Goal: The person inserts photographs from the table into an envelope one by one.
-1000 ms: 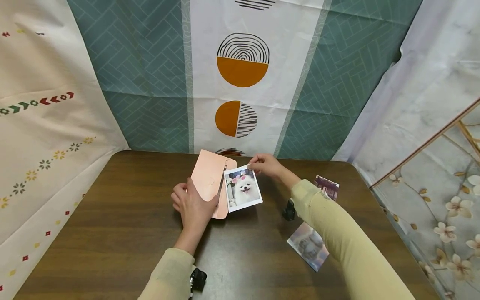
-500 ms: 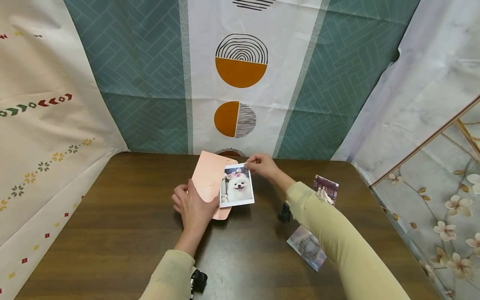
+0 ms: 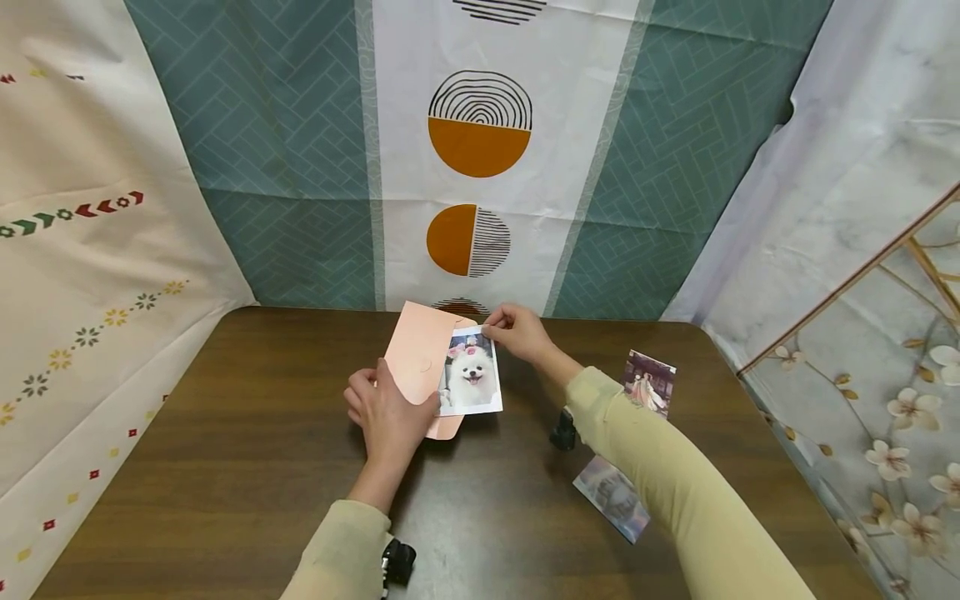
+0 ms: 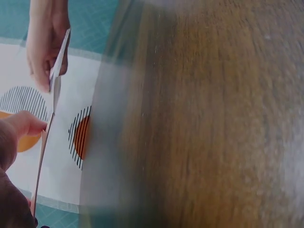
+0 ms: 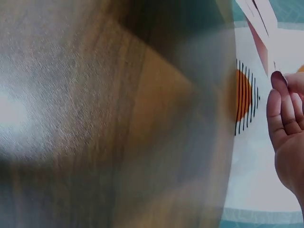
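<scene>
In the head view my left hand (image 3: 392, 417) grips a pink envelope (image 3: 422, 354) by its lower left part, thumb across the front. My right hand (image 3: 521, 333) pinches the upper right corner of a white-bordered photo of a fluffy white dog (image 3: 472, 379). The photo's left edge meets the envelope's opening; part of it overlaps the pink paper. Seen edge-on in the left wrist view, the envelope (image 4: 42, 166) is between the left thumb and fingers. At the right of the right wrist view, the right hand's fingers (image 5: 287, 114) hold the photo's corner.
Two more photos lie on the dark wooden table (image 3: 247, 467): one with figures in pale clothing (image 3: 648, 383), another a blurry bluish print (image 3: 611, 498), partly under the right sleeve (image 3: 675, 467). Patterned cloth (image 3: 300, 167) hangs behind the table and at both sides.
My right hand has moved left with the dog photo, which now sits closer against the envelope's opening. The left hand and envelope have hardly moved.
</scene>
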The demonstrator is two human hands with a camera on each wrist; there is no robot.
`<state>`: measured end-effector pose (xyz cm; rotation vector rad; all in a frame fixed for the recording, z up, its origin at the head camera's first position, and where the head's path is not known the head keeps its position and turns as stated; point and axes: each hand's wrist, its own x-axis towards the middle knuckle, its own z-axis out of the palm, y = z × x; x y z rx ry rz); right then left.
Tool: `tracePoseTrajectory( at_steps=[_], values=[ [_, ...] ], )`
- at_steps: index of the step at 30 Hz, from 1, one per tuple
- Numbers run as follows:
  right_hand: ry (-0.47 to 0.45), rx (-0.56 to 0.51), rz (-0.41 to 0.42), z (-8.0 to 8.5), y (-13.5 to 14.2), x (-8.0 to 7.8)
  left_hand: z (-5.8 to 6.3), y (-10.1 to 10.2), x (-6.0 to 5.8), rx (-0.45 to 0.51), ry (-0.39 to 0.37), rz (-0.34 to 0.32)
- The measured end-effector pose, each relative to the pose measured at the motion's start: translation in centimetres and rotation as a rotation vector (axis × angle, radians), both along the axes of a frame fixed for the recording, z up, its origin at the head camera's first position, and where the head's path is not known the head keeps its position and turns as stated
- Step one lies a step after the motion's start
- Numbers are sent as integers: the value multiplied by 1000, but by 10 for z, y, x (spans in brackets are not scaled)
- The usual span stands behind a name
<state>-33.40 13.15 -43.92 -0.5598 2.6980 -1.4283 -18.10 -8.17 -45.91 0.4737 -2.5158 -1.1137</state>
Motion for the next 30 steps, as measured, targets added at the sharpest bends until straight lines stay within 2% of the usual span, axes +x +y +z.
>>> tracePoseTrajectory(
  at_steps=[8, 14, 19, 26, 30],
  values=[
    [51, -65, -54, -9, -16, 13, -1, 0, -1, 3, 8, 6],
    [33, -103, -46, -14, -23, 14, -2, 1, -1, 3, 23, 13],
    [-50, -52, 4, -10, -16, 11, -2, 3, 0, 1, 30, 17],
    [-220, 23, 133, 5, -5, 3, -1, 4, 1, -9, 0, 5],
    [-263, 17, 160, 12, -2, 0, 1, 5, 1, -18, -8, -5]
  ],
)
